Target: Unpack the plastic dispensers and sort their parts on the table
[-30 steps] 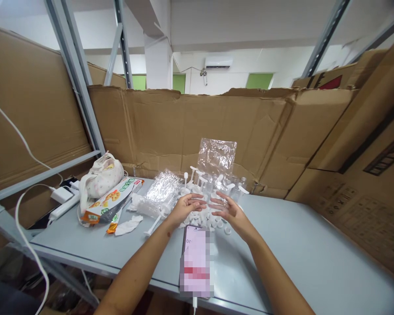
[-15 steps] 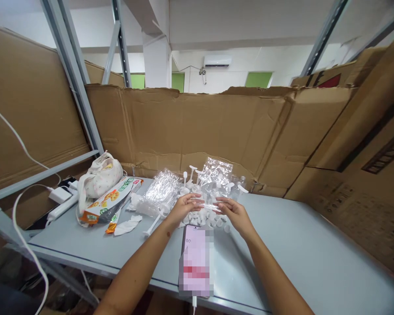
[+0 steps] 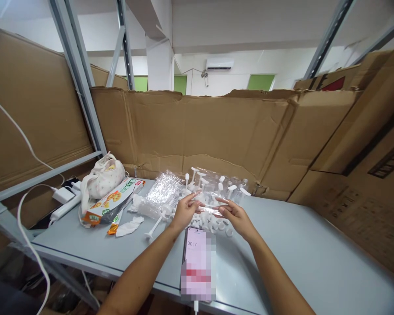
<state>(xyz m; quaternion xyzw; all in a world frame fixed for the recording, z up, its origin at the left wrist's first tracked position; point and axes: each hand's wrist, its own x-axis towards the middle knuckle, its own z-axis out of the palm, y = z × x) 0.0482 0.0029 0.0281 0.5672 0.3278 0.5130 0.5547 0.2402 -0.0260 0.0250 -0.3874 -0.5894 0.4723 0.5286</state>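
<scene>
A small clear plastic bag (image 3: pixel 210 202) is stretched between my two hands above the pile on the grey table. Its left side is pinched in the fingers of my left hand (image 3: pixel 184 212). On the other side, the thumb and fingers of my right hand (image 3: pixel 235 214) grip it. Small white plastic caps (image 3: pixel 218 226) lie heaped just under and in front of my hands. Behind them stand several white plungers with flat ends (image 3: pixel 231 189), among clear plastic tubes (image 3: pixel 243 183). One long white plunger (image 3: pixel 155 227) lies to the left of my left hand.
A phone (image 3: pixel 197 249) with a cable lies at the table's front edge. Leftward are a bundle of clear plastic bags (image 3: pixel 164 190), a snack box (image 3: pixel 116 201), a crumpled tissue (image 3: pixel 130 226), a cloth bag (image 3: pixel 105 177) and a power strip (image 3: pixel 65 208). Cardboard walls (image 3: pixel 203 131) enclose the table.
The clear bag has been lowered from upright behind my hands and now lies flatter between them, uncovering the plungers and tubes at the back. The view has shifted slightly.
</scene>
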